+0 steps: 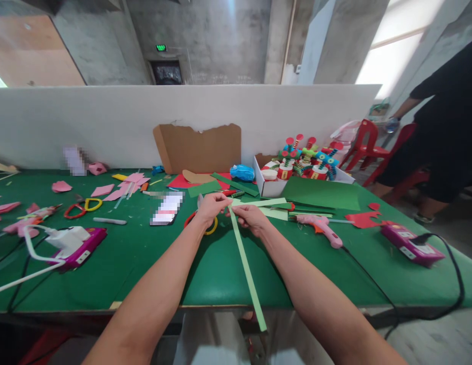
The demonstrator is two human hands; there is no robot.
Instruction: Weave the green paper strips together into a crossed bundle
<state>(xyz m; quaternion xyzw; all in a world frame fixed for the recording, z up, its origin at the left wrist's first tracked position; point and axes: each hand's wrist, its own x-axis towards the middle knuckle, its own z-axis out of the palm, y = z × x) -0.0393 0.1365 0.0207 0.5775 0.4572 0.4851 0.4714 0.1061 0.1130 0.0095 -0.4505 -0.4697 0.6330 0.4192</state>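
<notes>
Far back on the concrete wall [228,40], a lit green sign [161,48] carries characters too small to read, and the pale marks low on that wall are just as illegible. The phone [166,209] on the desk [144,274] has a blurred-out screen. Any lettering on the two purple power strips, one at the left [83,248] and one at the right [408,246], is too small to make out, as are the marks on the red cups [284,171] in the white box [271,189].

A long pale green strip [246,263] has its upper end between the fingers of both hands. The left hand [214,205] pinches it, thumb and forefinger closed together; the right hand [251,217] is just beside, its fingers drawn in and closed on the same end. From there the strip slants down between the forearms and past the desk's near edge. A second light green strip [271,202] crosses at the fingertips and points right, above the right hand; I can't tell whether it is joined to the first. Red-and-yellow scissors [212,227] lie partly hidden behind the left wrist, and a pink glue gun [327,232] rests right of the right hand.
</notes>
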